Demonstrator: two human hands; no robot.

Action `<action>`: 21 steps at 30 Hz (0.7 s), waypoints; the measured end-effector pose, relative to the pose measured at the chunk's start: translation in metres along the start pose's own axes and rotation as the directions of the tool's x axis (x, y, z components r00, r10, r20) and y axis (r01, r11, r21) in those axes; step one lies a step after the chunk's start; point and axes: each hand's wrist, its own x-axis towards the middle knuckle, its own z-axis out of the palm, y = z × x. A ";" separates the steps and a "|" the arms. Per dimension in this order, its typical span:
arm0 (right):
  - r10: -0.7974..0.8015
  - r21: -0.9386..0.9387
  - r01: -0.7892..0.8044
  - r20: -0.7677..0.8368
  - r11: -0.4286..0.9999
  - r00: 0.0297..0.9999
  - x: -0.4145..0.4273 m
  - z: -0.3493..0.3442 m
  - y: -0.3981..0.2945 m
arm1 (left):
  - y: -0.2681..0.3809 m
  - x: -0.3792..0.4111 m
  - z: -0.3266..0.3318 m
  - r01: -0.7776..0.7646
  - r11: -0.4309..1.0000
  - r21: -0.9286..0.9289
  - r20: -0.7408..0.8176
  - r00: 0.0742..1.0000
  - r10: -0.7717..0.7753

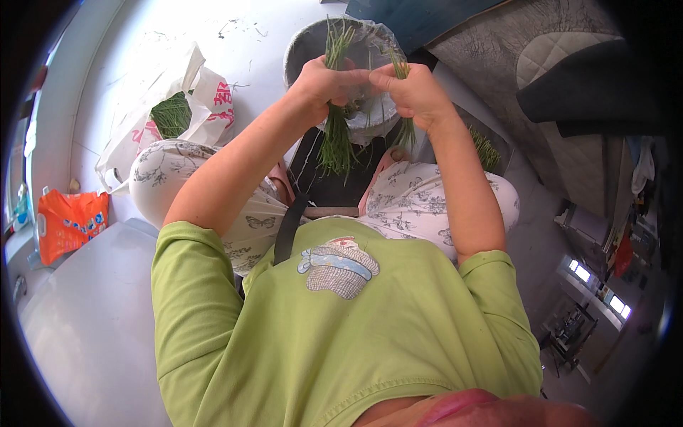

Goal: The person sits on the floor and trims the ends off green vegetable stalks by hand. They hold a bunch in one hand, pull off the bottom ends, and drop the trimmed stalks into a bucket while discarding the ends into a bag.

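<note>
My left hand grips a thick bunch of thin green chive-like stalks, held upright in the view with both ends sticking out. In my right hand is a thinner bunch of the same stalks. The fingertips of both hands meet between the bunches; whether a single stalk is pinched there is too small to tell. Below the hands stands a round bin lined with a clear plastic bag, with some scraps inside.
To the left, a white plastic bag with red writing holds more green stalks. Another pile of stalks lies beyond my right forearm. An orange package sits at the far left. Bits of stalk litter the pale floor.
</note>
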 end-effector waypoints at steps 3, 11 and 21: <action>-0.005 -0.028 0.005 -0.012 1.000 1.000 0.001 0.000 0.002 | -0.006 0.006 -0.007 -0.002 0.999 -0.052 0.039 0.999 0.004; 0.021 0.023 -0.021 -0.006 1.000 1.000 0.002 -0.006 0.000 | -0.007 0.007 -0.006 -0.001 1.000 -0.016 0.024 1.000 0.001; -0.010 0.036 0.011 -0.034 0.999 0.999 0.002 -0.001 0.002 | -0.006 0.007 -0.006 -0.027 0.998 0.058 0.030 0.999 0.025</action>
